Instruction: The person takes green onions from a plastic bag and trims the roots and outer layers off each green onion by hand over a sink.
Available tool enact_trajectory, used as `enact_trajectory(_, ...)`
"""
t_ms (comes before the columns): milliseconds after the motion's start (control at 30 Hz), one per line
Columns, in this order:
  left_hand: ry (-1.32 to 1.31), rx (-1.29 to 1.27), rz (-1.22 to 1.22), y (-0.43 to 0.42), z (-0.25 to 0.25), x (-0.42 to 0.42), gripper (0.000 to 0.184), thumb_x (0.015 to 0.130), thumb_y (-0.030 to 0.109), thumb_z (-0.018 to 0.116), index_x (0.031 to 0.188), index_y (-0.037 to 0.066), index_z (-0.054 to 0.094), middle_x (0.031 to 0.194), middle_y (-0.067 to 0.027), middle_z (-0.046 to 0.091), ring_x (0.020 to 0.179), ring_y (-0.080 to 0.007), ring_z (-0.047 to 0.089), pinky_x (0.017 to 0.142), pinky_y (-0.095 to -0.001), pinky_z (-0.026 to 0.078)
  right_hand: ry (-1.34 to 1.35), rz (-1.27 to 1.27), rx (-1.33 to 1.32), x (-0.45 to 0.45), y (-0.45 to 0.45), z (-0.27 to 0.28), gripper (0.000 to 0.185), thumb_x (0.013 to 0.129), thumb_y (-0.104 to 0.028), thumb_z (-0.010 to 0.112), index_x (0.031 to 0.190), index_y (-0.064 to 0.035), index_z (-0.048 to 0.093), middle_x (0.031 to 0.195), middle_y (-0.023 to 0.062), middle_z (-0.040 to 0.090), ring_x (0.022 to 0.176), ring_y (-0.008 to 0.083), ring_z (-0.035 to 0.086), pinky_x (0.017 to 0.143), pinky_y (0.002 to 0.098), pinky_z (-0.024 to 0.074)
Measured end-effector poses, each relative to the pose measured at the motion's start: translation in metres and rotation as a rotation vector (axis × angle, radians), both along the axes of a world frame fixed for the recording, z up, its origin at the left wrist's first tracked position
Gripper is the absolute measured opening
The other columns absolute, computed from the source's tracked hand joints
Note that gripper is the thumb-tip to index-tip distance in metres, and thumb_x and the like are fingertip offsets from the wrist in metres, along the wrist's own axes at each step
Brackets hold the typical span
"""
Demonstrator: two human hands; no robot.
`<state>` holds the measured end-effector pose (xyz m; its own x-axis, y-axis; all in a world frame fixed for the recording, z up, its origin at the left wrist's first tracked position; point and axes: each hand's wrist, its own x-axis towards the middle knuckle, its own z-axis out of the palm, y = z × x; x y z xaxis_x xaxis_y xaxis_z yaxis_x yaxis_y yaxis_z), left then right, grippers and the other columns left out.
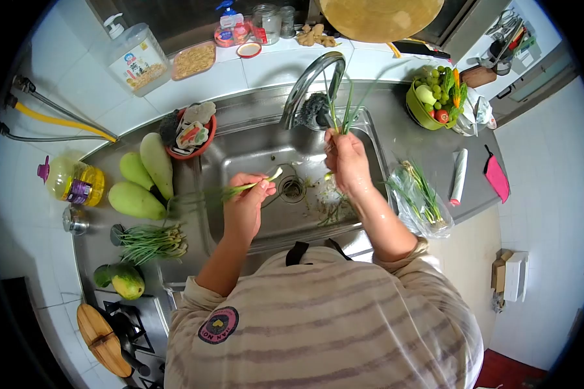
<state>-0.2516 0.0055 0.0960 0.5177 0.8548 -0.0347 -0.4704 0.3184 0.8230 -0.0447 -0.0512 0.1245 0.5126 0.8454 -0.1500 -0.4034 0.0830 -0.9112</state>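
Note:
Over the left half of the sink (pixel 214 165), my left hand (pixel 243 206) pinches a scallion (pixel 275 175). Its white end points right and its green leaves trail left, blurred. My right hand (pixel 348 157) is closed around other scallions (pixel 349 109) near the faucet (pixel 313 68), their green leaves sticking up beside the spout. How many it holds I cannot tell. Below both hands, peeled bits and root scraps (pixel 331 206) lie around the drain (pixel 292 188). Water drops show on my right forearm.
Left counter: a bunch of scallions (pixel 150 244), pale green gourds (pixel 137 200), an oil bottle (pixel 78 181) and a red bowl (pixel 204 144). Right counter: scallions in a plastic bag (pixel 422 194), a white roll (pixel 459 176) and a green basket (pixel 416 115) of produce. A stove (pixel 136 324) stands lower left.

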Motion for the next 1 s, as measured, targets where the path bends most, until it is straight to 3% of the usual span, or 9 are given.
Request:
enact_trajectory(67, -0.017, -0.093, -0.024, 0.001, 0.01, -0.002, 0.007, 0.083, -0.002, 0.053, 0.088, 0.003, 0.051, 0.092, -0.0109, 0.056, 0.08, -0.0188, 0.059, 0.074, -0.03, 0.048, -0.184, 0.062, -0.058, 0.004, -0.006, -0.005, 0.017, 0.088, -0.018, 0.048, 0.089, -0.0047, 0.058, 0.058, -0.0014, 0.048, 0.045, 0.0074, 0.037, 0.042, 0.0238, 0.0314)
enact_trajectory(133, -0.052, -0.178, -0.039, 0.007, 0.016, 0.0, 0.007, 0.083, -0.002, 0.052, 0.087, 0.003, 0.052, 0.09, -0.0093, 0.057, 0.079, -0.0181, 0.058, 0.072, -0.0285, 0.047, -0.787, -0.007, -0.046, 0.006, -0.01, -0.017, 0.021, 0.087, -0.019, 0.052, 0.097, -0.001, 0.059, 0.067, 0.0002, 0.055, 0.055, 0.0055, 0.043, 0.05, 0.0213, 0.0359)
enact_trajectory(367, 0.275, -0.06, -0.354, 0.004, -0.006, 0.001, 0.006, 0.081, 0.004, 0.058, 0.087, 0.006, 0.055, 0.086, -0.0065, 0.059, 0.078, -0.0147, 0.058, 0.067, -0.0263, 0.047, -0.793, -0.117, -0.149, 0.006, -0.03, -0.006, 0.016, 0.087, -0.015, 0.055, 0.094, -0.001, 0.057, 0.068, -0.0024, 0.05, 0.061, 0.0062, 0.041, 0.055, 0.021, 0.0347)
enact_trajectory(467, 0.307, 0.042, -0.46, -0.015, -0.027, 0.004, 0.021, 0.078, 0.006, 0.06, 0.097, 0.003, 0.051, 0.08, -0.0056, 0.058, 0.069, -0.0106, 0.056, 0.057, -0.0237, 0.045, -0.635, 0.135, -0.196, -0.02, -0.035, -0.013, 0.015, 0.089, -0.017, 0.053, 0.086, -0.0019, 0.056, 0.066, -0.0072, 0.042, 0.061, 0.0037, 0.033, 0.052, 0.0203, 0.0287)
enact_trajectory(600, 0.376, 0.114, -0.521, -0.024, -0.03, 0.002, 0.036, 0.079, 0.006, 0.058, 0.111, 0.002, 0.043, 0.079, -0.0047, 0.055, 0.059, -0.009, 0.052, 0.049, -0.0223, 0.041, -0.726, 0.462, -0.105, -0.075, -0.037, -0.021, 0.026, 0.088, -0.026, 0.055, 0.096, -0.0018, 0.05, 0.073, 0.0037, 0.058, 0.071, 0.009, 0.056, 0.061, 0.0241, 0.0447)
enact_trajectory(733, 0.425, 0.415, -0.403, -0.027, -0.043, -0.015, 0.059, 0.076, 0.0, 0.056, 0.13, 0.003, 0.031, 0.082, -0.0033, 0.054, 0.072, -0.0068, 0.051, 0.06, -0.0231, 0.043, -1.021, 0.629, -0.18, -0.083, -0.025, -0.036, 0.026, 0.084, -0.024, 0.058, 0.098, -0.0022, 0.053, 0.08, 0.0164, 0.06, 0.077, 0.025, 0.063, 0.064, 0.0337, 0.0476)
enact_trajectory(900, 0.229, -0.076, -0.418, -0.023, -0.028, -0.061, 0.065, 0.079, 0.01, 0.059, 0.136, 0.007, 0.028, 0.08, 0.002, 0.051, 0.063, -0.0045, 0.043, 0.053, -0.0199, 0.034, -1.64, 0.606, 0.182, -0.104, -0.007, -0.036, 0.022, 0.081, -0.018, 0.054, 0.09, 0.0022, 0.054, 0.088, 0.0212, 0.058, 0.08, 0.034, 0.058, 0.068, 0.0419, 0.0462)
enact_trajectory(933, 0.16, -0.204, -0.357, -0.024, -0.022, -0.075, 0.05, 0.083, 0.018, 0.057, 0.128, 0.008, 0.039, 0.077, 0.0017, 0.05, 0.057, -0.0043, 0.039, 0.049, -0.019, 0.03, -1.645, 0.629, 0.227, -0.113, -0.002, -0.036, 0.024, 0.083, -0.02, 0.052, 0.089, 0.0026, 0.051, 0.085, 0.0221, 0.058, 0.078, 0.0355, 0.058, 0.067, 0.0439, 0.0458)
enact_trajectory(1000, 0.071, -0.306, -0.168, -0.021, -0.031, -0.089, 0.038, 0.084, 0.019, 0.056, 0.119, 0.009, 0.044, 0.076, 0.0014, 0.051, 0.055, -0.0042, 0.039, 0.047, -0.0188, 0.03, -1.568, 0.838, -0.023, -0.13, 0.001, -0.032, 0.024, 0.083, -0.021, 0.052, 0.089, 0.0016, 0.05, 0.083, 0.0221, 0.058, 0.078, 0.0357, 0.058, 0.066, 0.0451, 0.0454)
